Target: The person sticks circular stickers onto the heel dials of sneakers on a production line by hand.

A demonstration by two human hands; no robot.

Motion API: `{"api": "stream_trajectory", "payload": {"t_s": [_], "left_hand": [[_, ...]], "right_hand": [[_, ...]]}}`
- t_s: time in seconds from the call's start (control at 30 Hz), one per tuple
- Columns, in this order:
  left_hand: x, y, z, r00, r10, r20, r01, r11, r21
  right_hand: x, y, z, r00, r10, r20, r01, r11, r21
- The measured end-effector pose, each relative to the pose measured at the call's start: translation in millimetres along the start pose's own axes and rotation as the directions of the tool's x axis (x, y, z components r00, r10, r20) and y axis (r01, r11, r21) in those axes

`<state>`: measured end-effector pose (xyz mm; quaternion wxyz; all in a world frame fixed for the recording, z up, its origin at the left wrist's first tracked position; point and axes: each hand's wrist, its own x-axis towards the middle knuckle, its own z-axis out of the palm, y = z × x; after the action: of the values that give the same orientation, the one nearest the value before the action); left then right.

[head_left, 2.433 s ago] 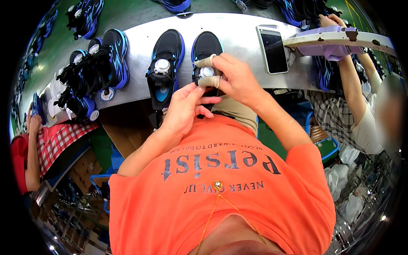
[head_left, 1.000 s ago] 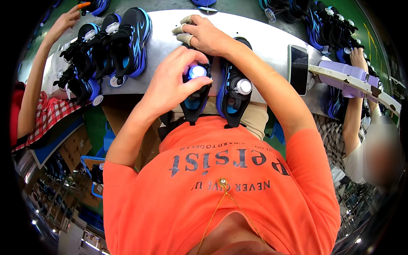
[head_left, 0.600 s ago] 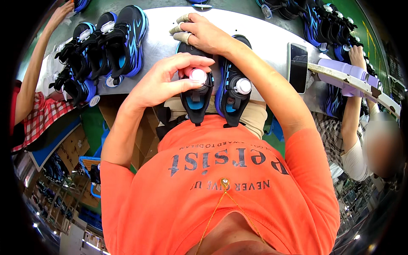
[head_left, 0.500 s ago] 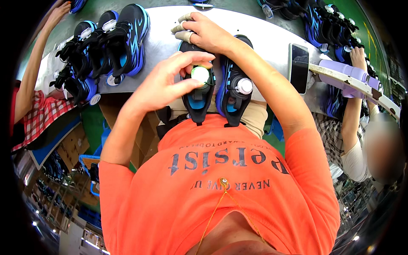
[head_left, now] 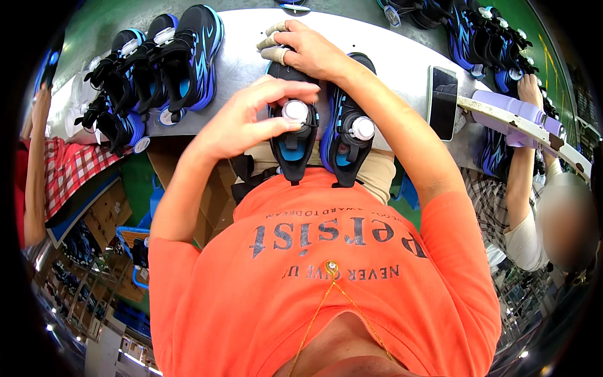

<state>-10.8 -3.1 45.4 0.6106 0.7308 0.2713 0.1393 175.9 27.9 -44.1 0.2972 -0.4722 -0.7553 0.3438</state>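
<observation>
Two black and blue-purple shoes stand side by side in front of me, heels toward my body. On the left shoe point(head_left: 291, 147) sits a round white dial point(head_left: 295, 111). My left hand point(head_left: 257, 119) is around that dial with its fingers spread, the thumb beside its lower edge and the forefinger stretched above it. My right hand point(head_left: 311, 51) grips the toe of the same shoe, its arm passing over the right shoe point(head_left: 344, 144). Tan sleeves cover several of its fingertips. Another white dial point(head_left: 362, 128) is on the right shoe's tongue.
Several similar shoes point(head_left: 191, 60) stand at left on the metal table point(head_left: 251, 25). To the right lie a phone point(head_left: 443, 103), a pale metal bar point(head_left: 521, 119) and a lilac container point(head_left: 512, 107). More shoes point(head_left: 468, 41) crowd the far right. Co-workers' arms point(head_left: 524, 176) show at both sides.
My left fingers have straightened and spread from the dial, which now looks white instead of greenish. My right hand stays on the toe. The left co-worker's arm has moved farther left.
</observation>
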Motion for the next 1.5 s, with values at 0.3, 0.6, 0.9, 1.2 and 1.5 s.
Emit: {"api": "stream_trajectory", "payload": {"t_s": [0.3,0.6,0.9,1.2,1.5], "left_hand": [[-8,-11,13,0.988,0.094,-0.123,-0.078,0.988,0.133],[-12,18,-10,0.97,0.054,-0.238,0.015,0.96,0.279],[-52,22,52,0.777,-0.623,-0.089,0.289,0.479,-0.829],[-47,16,55,0.765,-0.638,-0.084,0.253,0.418,-0.873],[-46,7,54,0.774,-0.628,-0.081,0.246,0.416,-0.875]], "right_hand": [[-2,2,0,0.999,0.035,-0.004,-0.035,0.999,-0.021],[-12,-9,-30,0.992,-0.008,-0.128,-0.006,0.994,-0.108],[-59,-93,-60,0.947,0.036,0.32,-0.091,0.983,0.158],[-62,-98,-44,0.987,0.058,0.15,-0.051,0.997,-0.05],[-45,-96,-41,0.935,0.183,0.305,-0.243,0.955,0.168]]}}
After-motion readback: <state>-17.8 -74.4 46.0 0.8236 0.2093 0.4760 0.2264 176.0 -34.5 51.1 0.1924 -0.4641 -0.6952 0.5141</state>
